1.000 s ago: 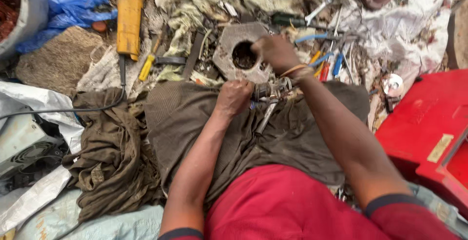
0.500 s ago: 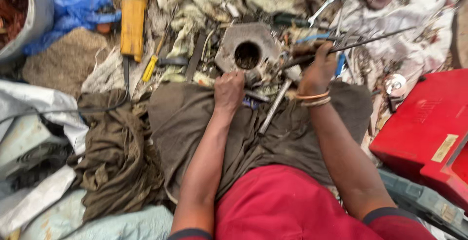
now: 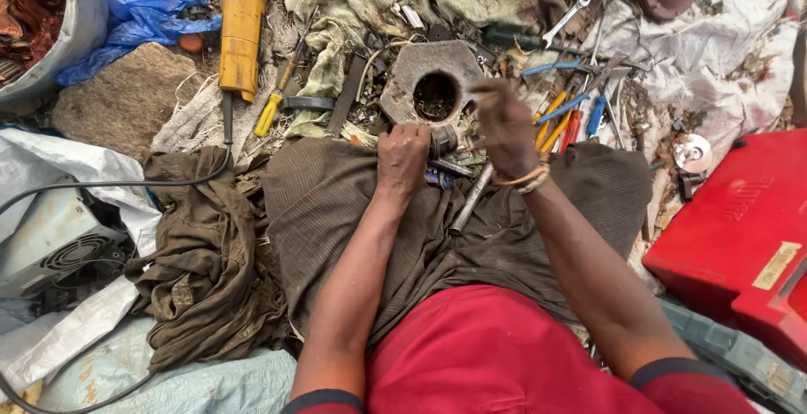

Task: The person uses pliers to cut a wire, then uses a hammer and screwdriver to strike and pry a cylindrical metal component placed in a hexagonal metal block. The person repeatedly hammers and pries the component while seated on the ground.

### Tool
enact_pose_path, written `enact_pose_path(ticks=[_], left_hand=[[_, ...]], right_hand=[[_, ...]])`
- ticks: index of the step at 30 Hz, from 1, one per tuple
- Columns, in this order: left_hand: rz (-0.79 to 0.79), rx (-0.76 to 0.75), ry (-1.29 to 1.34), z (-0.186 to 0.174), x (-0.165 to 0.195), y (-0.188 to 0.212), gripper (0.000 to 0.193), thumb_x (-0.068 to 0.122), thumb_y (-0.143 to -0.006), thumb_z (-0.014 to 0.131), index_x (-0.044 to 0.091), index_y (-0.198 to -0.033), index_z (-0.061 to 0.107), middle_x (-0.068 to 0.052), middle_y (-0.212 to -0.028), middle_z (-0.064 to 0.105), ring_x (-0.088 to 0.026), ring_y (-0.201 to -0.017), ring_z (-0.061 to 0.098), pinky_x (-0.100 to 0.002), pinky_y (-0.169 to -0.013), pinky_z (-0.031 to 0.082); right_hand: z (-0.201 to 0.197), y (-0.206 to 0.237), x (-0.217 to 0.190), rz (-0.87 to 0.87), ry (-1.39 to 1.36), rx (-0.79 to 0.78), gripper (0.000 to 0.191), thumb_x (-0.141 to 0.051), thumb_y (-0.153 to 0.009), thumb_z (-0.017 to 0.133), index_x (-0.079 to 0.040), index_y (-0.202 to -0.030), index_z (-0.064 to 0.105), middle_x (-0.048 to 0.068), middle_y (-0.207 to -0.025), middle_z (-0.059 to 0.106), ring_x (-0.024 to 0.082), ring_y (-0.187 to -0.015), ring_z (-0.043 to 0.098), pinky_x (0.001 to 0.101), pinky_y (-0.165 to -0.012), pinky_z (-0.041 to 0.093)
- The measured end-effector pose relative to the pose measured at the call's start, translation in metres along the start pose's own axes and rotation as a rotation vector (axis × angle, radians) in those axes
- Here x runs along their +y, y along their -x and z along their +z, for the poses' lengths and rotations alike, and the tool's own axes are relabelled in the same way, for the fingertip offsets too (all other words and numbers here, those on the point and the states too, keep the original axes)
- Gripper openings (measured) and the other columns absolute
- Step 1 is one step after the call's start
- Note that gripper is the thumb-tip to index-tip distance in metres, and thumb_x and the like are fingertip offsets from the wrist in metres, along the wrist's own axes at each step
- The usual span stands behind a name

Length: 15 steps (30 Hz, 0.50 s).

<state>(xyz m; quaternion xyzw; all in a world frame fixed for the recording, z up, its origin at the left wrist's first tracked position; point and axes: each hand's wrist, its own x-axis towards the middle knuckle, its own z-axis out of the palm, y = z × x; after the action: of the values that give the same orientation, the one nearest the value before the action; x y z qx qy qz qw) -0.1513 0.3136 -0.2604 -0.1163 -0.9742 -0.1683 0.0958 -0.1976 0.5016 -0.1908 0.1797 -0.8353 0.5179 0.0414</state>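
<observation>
Left hand [image 3: 402, 155] clenched around small dull metal cylinder [image 3: 444, 139] at lap's edge. Right hand [image 3: 506, 124] loosely curled just beyond, grip contents unclear. Long steel rod [image 3: 471, 199] lying across brown cloth [image 3: 336, 204]. Farther out, grey metal housing with round hole [image 3: 434, 88]. Risk: cylinder slipping, vanishing among scattered tools.

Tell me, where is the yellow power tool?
In the head view, the yellow power tool lies at the top left, beside the blue plastic bag, left of the grey metal housing.
</observation>
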Motion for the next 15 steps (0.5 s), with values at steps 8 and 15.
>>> enact_pose_path(ticks=[8,15], left_hand=[[0.054,0.058,-0.149,-0.005,0.006,0.001,0.007,0.006,-0.080,0.069,0.009,-0.084,0.064,-0.008,-0.078,0.064,-0.025,-0.074,0.065,-0.041,-0.063,0.051],[-0.120,-0.130,0.030,-0.007,-0.007,-0.012,0.019,-0.002,-0.093,0.060,0.009,-0.109,0.064,-0.013,-0.098,0.063,-0.030,-0.095,0.062,-0.047,-0.083,0.050]], right_hand=[[0.012,-0.038,-0.004,0.529,-0.294,0.248,0.033,-0.038,-0.117,0.045,-0.010,-0.103,0.054,0.001,-0.070,0.050,0.011,-0.057,0.045,0.0275,-0.048,0.037],[0.007,-0.022,-0.002,0.381,-0.442,0.173,0.045,-0.045,-0.113,0.041,-0.011,-0.086,0.051,0.002,-0.070,0.048,0.013,-0.062,0.045,0.0305,-0.058,0.039]])
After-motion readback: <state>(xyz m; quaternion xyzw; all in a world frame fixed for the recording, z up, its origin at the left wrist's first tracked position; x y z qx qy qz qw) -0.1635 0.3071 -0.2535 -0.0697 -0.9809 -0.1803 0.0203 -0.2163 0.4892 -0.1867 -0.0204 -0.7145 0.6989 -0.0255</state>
